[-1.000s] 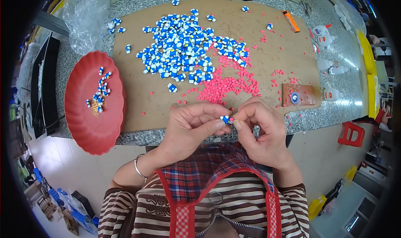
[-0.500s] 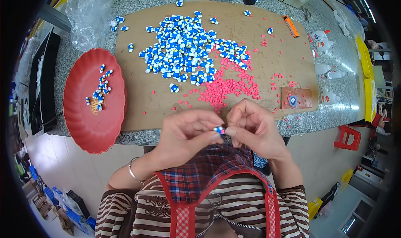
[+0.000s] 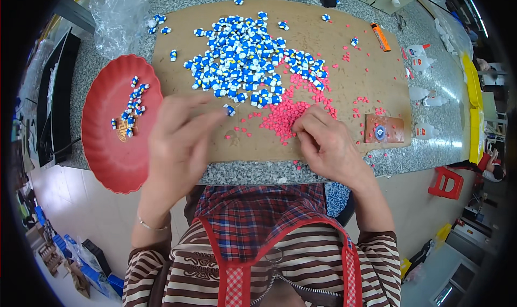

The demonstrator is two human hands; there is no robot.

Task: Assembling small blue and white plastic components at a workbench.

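Observation:
My left hand (image 3: 177, 140) hovers blurred over the near left part of the brown board (image 3: 344, 75), fingers stretched out and apart, nothing visible in it. One small blue-and-white piece (image 3: 230, 110) lies just past its fingertips. My right hand (image 3: 326, 142) rests on the board's near edge. Its bent fingertips touch the heap of tiny pink pieces (image 3: 280, 118), and whether they pinch one is hidden. A big heap of blue-and-white pieces (image 3: 242, 64) covers the middle of the board.
A red plate (image 3: 107, 156) with several blue-and-white pieces (image 3: 132, 99) sits left of the board, overhanging the granite counter's edge. Also here are a clear plastic bag (image 3: 118, 16), an orange stick (image 3: 380, 36), a small brown block (image 3: 383, 129), white bottles (image 3: 420, 54) and a red stool (image 3: 446, 182).
Both hands were joined near the counter edge around one blue-and-white piece. They have parted: the left swung out to the left, the right reached forward to the pink heap.

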